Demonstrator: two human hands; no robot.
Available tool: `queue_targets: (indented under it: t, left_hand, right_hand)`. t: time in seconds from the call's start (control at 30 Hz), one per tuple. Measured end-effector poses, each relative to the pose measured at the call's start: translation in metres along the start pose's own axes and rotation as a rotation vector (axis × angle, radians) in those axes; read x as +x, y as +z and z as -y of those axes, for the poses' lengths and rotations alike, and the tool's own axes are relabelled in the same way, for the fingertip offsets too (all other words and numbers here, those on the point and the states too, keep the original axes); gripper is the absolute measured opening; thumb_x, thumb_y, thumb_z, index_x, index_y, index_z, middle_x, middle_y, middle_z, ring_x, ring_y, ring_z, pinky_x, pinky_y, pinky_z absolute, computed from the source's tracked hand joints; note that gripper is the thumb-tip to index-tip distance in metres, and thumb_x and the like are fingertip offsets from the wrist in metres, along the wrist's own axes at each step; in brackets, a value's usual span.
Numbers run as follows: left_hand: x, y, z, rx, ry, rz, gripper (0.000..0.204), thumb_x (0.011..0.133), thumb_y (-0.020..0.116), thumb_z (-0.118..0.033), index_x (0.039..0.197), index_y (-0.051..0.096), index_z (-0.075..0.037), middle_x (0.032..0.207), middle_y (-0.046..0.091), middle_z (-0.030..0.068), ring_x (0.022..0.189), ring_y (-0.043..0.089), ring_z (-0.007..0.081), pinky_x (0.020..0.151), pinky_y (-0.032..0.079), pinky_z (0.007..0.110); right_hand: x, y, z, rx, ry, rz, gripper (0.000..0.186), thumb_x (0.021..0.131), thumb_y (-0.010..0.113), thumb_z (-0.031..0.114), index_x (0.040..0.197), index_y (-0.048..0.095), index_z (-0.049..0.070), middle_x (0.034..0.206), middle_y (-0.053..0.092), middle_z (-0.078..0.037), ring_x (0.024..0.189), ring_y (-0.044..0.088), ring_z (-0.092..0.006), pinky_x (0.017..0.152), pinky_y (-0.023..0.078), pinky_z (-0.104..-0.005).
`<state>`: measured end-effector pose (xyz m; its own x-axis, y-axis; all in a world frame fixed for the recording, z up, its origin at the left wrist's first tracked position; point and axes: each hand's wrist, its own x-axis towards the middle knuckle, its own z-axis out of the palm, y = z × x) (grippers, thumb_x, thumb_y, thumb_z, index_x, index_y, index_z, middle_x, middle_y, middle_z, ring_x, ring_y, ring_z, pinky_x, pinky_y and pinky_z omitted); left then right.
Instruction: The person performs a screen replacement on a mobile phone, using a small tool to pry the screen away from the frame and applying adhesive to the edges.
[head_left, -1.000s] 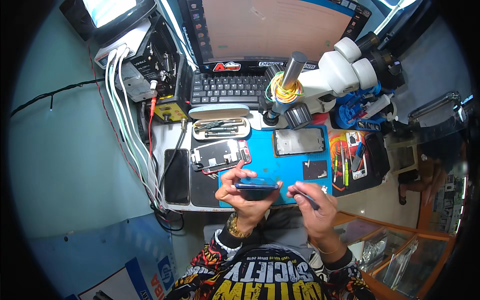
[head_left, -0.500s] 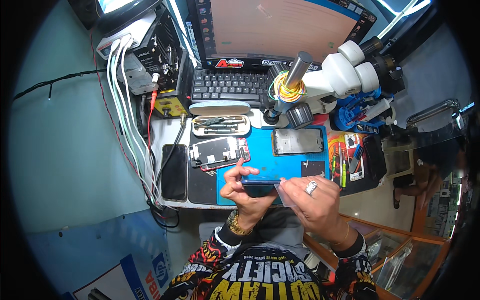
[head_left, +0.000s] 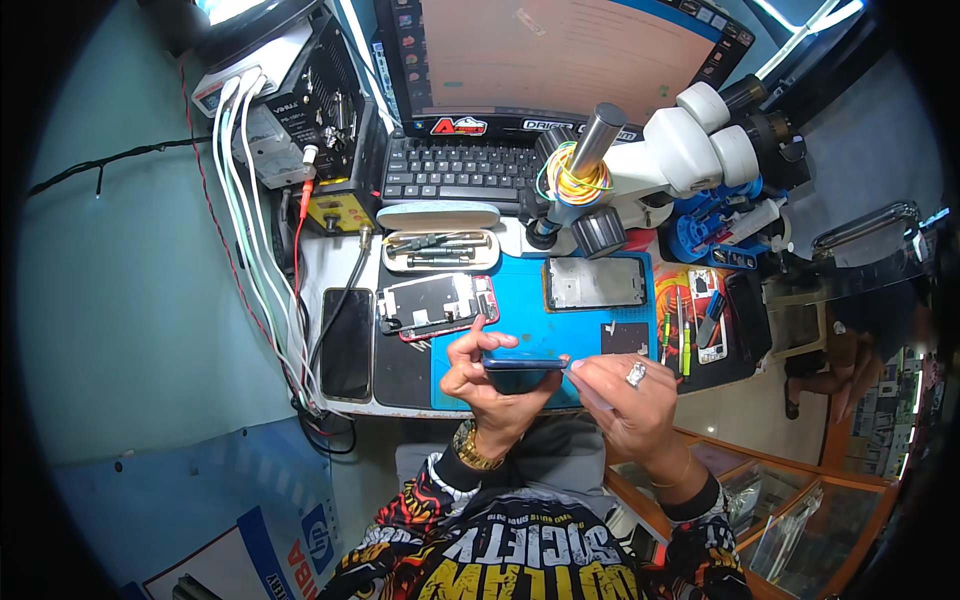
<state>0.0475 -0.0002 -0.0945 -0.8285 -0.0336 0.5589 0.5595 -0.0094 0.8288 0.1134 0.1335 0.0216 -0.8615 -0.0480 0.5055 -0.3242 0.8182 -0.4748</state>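
Observation:
My left hand point(head_left: 488, 400) is wrapped round a dark blue phone point(head_left: 523, 371), held edge-up over the front of the bench. Its index finger stands raised above the phone's left end. At the phone's right end, my right hand point(head_left: 637, 408) is closed, with thumb and fingers pinched on a thin translucent sheet point(head_left: 592, 396). Most of the sheet is hidden behind the fingers. Beyond my left hand lies an opened phone point(head_left: 430, 304) with its inner parts showing. A metal phone frame point(head_left: 597, 281) rests on the blue mat point(head_left: 520, 290) farther back.
A microscope point(head_left: 690, 140) rises behind the mat, beside the keyboard point(head_left: 455, 170). An open case of screwdrivers point(head_left: 442, 251) sits at the back left. Another phone point(head_left: 348, 345) lies by cables at the left edge. Small tools point(head_left: 686, 335) and a phone housing point(head_left: 712, 315) are on the right.
My right hand has shifted slightly right, away from the phone's end, and the sheet in it has moved along. My left hand and the phone have stayed in place.

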Motion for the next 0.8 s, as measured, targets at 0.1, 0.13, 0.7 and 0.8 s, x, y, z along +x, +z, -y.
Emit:
queue_targets:
  t: [0.1, 0.13, 0.7, 0.8]
  left_hand:
    - [0.000, 0.001, 0.000, -0.009, 0.018, -0.007, 0.091, 0.064, 0.100, -0.012, 0.112, 0.023, -0.018, 0.116, 0.044, 0.0097, 0.100, 0.061, 0.0189, 0.116, 0.038, 0.065]
    - [0.001, 0.001, 0.000, 0.005, 0.022, -0.009, 0.091, 0.064, 0.100, -0.012, 0.112, 0.023, -0.018, 0.116, 0.045, 0.0097, 0.100, 0.062, 0.0192, 0.115, 0.039, 0.066]
    - [-0.004, 0.006, 0.000, 0.032, 0.000, -0.047, 0.091, 0.064, 0.100, -0.014, 0.112, 0.023, -0.020, 0.117, 0.044, 0.0091, 0.100, 0.063, 0.0215, 0.116, 0.037, 0.067]
    - [-0.004, 0.006, -0.001, 0.042, 0.008, -0.041, 0.091, 0.064, 0.100, -0.014, 0.112, 0.023, -0.020, 0.117, 0.044, 0.0092, 0.100, 0.062, 0.0217, 0.116, 0.037, 0.067]
  right_hand:
    - [0.001, -0.001, 0.000, -0.046, -0.079, -0.033, 0.022, 0.081, 0.078, 0.004, 0.101, 0.072, -0.001, 0.090, 0.073, -0.012, 0.077, 0.073, -0.0282, 0.066, 0.056, -0.0360]
    - [0.003, -0.002, 0.001, -0.093, -0.122, -0.017, 0.023, 0.081, 0.074, 0.006, 0.102, 0.072, -0.002, 0.092, 0.072, -0.011, 0.079, 0.072, -0.0265, 0.066, 0.055, -0.0356]
    - [0.019, -0.019, 0.012, -0.331, -0.250, 0.175, 0.031, 0.077, 0.065, 0.010, 0.104, 0.071, -0.004, 0.089, 0.067, -0.010, 0.075, 0.063, -0.0208, 0.061, 0.048, -0.0330]
    - [0.018, -0.016, 0.011, -0.330, -0.265, 0.167, 0.031, 0.077, 0.065, 0.010, 0.104, 0.071, -0.004, 0.090, 0.068, -0.010, 0.075, 0.064, -0.0211, 0.061, 0.048, -0.0330]
